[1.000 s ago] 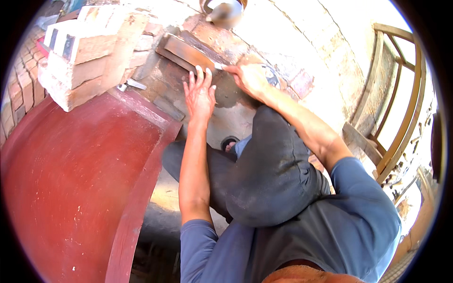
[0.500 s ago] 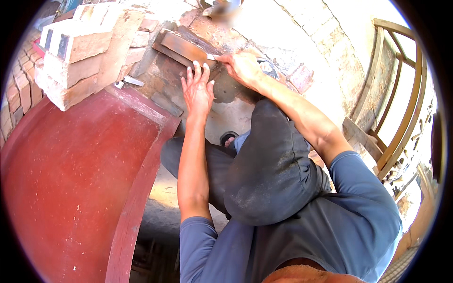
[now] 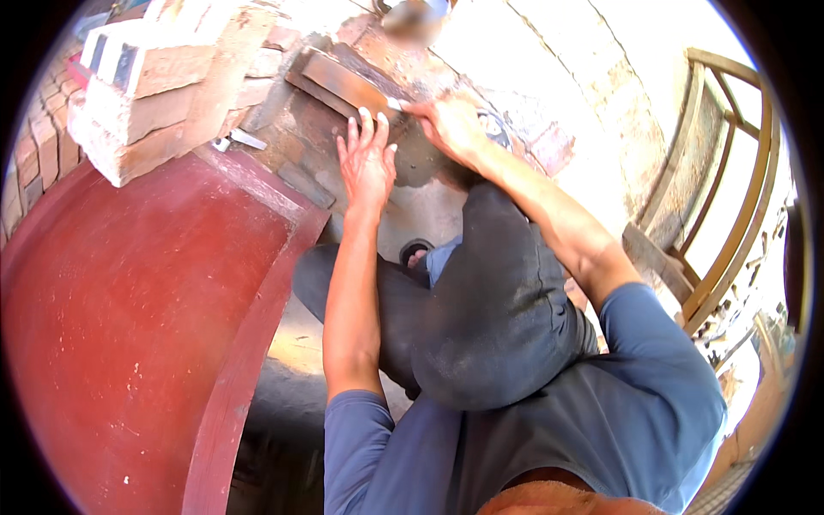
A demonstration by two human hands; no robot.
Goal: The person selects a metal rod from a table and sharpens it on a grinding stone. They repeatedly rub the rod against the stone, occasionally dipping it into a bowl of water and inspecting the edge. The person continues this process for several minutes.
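Note:
A long brown rectangular block, wet-looking and like a whetstone (image 3: 345,79), lies tilted on the brick paving at top centre. At its near right end, my right hand (image 3: 452,129) is closed with the forefinger stretched toward the block. A small pale, shiny piece (image 3: 394,104) shows at that fingertip; the rest of what I hold is hidden. My left hand (image 3: 367,163) is open, its fingers spread and the fingertips at the block's near edge. Whether they press on it, I cannot tell.
Stacked bricks (image 3: 163,94) stand at upper left beside a large red panel (image 3: 146,326). A small metal piece (image 3: 247,139) lies by the bricks. A blurred bowl-like vessel (image 3: 416,21) is at the top. A wooden frame (image 3: 717,189) leans at right.
The view has shifted slightly, so the block and both hands appear a little farther right. Against the block, my hands have barely moved.

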